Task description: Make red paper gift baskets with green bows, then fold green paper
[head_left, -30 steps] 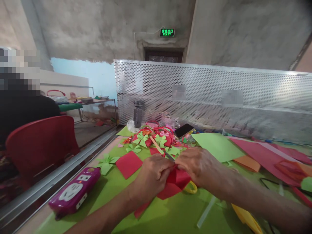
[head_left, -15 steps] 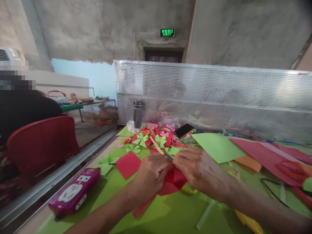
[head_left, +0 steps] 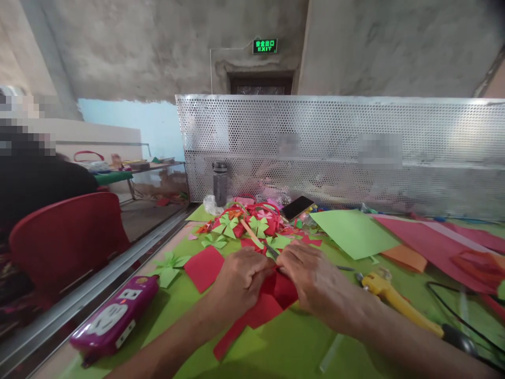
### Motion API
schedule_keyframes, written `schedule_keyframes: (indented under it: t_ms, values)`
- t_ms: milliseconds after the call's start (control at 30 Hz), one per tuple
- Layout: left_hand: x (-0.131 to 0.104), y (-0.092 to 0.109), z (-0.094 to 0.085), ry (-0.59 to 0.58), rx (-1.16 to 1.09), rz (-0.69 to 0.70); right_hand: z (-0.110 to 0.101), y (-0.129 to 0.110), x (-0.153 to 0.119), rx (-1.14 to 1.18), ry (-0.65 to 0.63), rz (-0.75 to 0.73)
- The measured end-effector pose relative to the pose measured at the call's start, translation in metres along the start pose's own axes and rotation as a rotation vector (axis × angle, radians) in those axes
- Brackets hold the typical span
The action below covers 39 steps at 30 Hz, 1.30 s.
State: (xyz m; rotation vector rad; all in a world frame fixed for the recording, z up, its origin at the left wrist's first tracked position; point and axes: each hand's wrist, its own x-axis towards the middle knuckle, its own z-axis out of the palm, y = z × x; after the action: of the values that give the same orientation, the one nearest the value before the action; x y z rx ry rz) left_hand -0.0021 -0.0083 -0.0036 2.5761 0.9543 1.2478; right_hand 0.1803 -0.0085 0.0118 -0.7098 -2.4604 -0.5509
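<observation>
A folded red paper piece (head_left: 272, 297) is pinched between my two hands over the green table (head_left: 284, 352), with a red strip hanging toward the lower left. My left hand (head_left: 244, 276) closes on its left side, fingertips curled against the paper. On the other side my right hand (head_left: 305, 273) grips the top right part, its knuckles nearly touching those of my left hand. A dark metal blade tip (head_left: 271, 250) shows just beyond the fingers; what it belongs to is hidden. Left of my left hand lies a red paper square (head_left: 204, 268).
Green paper flowers (head_left: 169, 268), a purple case (head_left: 116, 318), a bottle (head_left: 220, 184), a phone (head_left: 298, 207), large green paper (head_left: 355, 231), pink paper (head_left: 430, 250) and a yellow glue gun (head_left: 398, 300) surround the hands. A person (head_left: 43, 173) sits at far left.
The red paper has shifted slightly down and left, with more of its lower part showing. The right forearm sits lower, and the yellow glue gun now shows beyond it. The view has shifted slightly.
</observation>
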Motion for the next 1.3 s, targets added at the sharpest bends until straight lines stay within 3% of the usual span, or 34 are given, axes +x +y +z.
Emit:
schedule_keyframes:
  t_ms: [233, 433, 733, 867, 1033, 1300]
  values:
    - [0.000, -0.004, 0.002, -0.023, 0.032, 0.009, 0.000, 0.003, 0.006, 0.038, -0.026, 0.050]
    - [0.004, -0.004, -0.007, -0.033, 0.125, 0.057, 0.002, 0.006, 0.013, 0.065, -0.026, 0.032]
    - [0.013, 0.004, -0.017, -0.050, 0.012, -0.059, -0.011, 0.005, 0.022, 0.365, 0.077, 0.244]
    - [0.016, 0.013, -0.022, -0.111, 0.006, -0.102, -0.012, 0.006, 0.021, 0.249, 0.036, 0.273]
    - [0.014, 0.018, -0.019, -0.082, -0.014, -0.181, -0.006, -0.001, 0.017, 0.047, 0.006, 0.201]
    - [0.000, 0.020, -0.013, -0.069, 0.039, -0.252, -0.005, -0.017, 0.017, 0.028, -0.124, 0.192]
